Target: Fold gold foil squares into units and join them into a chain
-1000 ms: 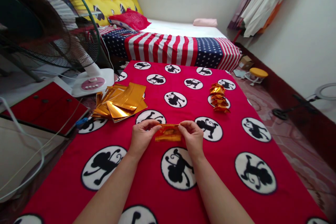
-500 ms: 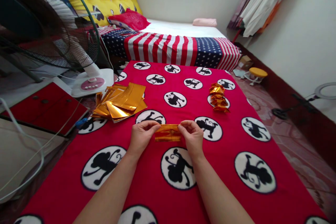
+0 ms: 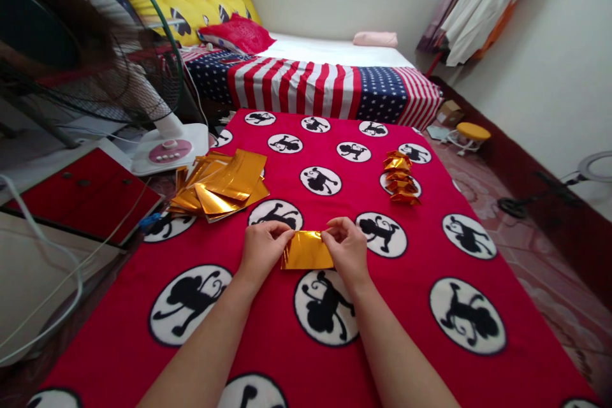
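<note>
Between my hands is a sheet of gold foil paper [image 3: 308,252], held low over the red cloth with its broad shiny face toward me. My left hand [image 3: 266,247] pinches its upper left corner between thumb and fingers. At the upper right corner, my right hand [image 3: 348,247] grips it the same way. To the left lies a loose pile of gold foil sheets [image 3: 222,185]. Several folded gold foil pieces [image 3: 400,178] stand in a row on the right.
A red cloth with monkey circles [image 3: 382,306] covers the table. On the left are a running fan [image 3: 165,146] and a red-topped cabinet [image 3: 81,194]. A bed [image 3: 329,86] stands beyond the table, and a yellow stool [image 3: 471,132] is on the floor at right.
The foil paper between my hands has turned or opened so that a taller, flat bright face shows instead of a narrow creased strip. Both hands keep their pinch and have barely moved.
</note>
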Demonstrator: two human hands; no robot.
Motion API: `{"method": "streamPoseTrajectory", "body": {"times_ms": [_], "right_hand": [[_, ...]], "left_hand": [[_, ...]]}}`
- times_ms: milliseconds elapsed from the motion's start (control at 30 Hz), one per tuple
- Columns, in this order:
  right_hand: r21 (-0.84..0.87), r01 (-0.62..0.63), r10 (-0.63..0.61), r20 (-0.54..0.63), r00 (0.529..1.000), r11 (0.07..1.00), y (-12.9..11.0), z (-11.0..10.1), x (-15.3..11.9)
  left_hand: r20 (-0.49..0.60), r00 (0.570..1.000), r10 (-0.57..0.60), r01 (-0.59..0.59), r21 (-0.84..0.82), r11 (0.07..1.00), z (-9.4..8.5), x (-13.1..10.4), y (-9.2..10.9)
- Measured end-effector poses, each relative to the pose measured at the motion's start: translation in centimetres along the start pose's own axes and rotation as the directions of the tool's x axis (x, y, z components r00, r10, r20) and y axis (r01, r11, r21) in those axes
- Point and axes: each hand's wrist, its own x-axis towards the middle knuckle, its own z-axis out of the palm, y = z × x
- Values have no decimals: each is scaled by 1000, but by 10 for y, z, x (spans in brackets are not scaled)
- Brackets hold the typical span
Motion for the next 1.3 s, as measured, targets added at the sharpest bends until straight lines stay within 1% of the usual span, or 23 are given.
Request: {"method": "streamPoseTrajectory", "body": {"times_ms": [100,167,233,300,400,467,533,667,733,867,1000,1067,1200,1300], "right_hand": [[-186,99,-95,30,995,978,-1,2,-3],[-291,157,-147,57,987,944,-3,3,-4],[-396,202,-186,78,979,896,-6,4,-6],[-494,215,-205,76,976,843,-10,5,-7],[-587,189,-196,52,979,787,-13,6,-8],[-617,176,-176,60,982,768,-13,5,-8],[-631,171,-146,92,985,757,-13,4,-8],[-672,147,-75,135,988,725,-17,5,-6],[-707,122,-43,128,991,696,-22,8,-5],[-771,62,17,94,995,633,-29,18,-1],[-814,61,4,78,997,578,-28,26,1],[-811,65,5,83,997,581,-26,25,1],[-767,58,31,101,994,639,-21,13,1],[-731,25,68,98,993,682,-22,4,2]], "left_hand": [[-3,993,114,-112,177,978,3,-1,-1],[-4,982,187,-179,276,944,3,-3,0],[-4,971,239,-222,360,906,3,-5,2],[4,965,264,-241,419,875,3,-7,4],[12,967,253,-231,447,864,3,-7,6],[4,975,222,-202,432,879,3,-7,6],[6,981,195,-181,403,897,4,-5,5],[71,979,190,-203,334,921,5,-3,5],[88,978,188,-207,326,922,5,-1,4],[87,980,181,-200,346,917,5,0,2],[92,979,180,-202,357,912,5,-1,1],[93,979,181,-203,355,913,5,-1,2],[87,982,167,-187,342,921,4,-1,3],[97,984,149,-174,338,925,3,1,3]]}}
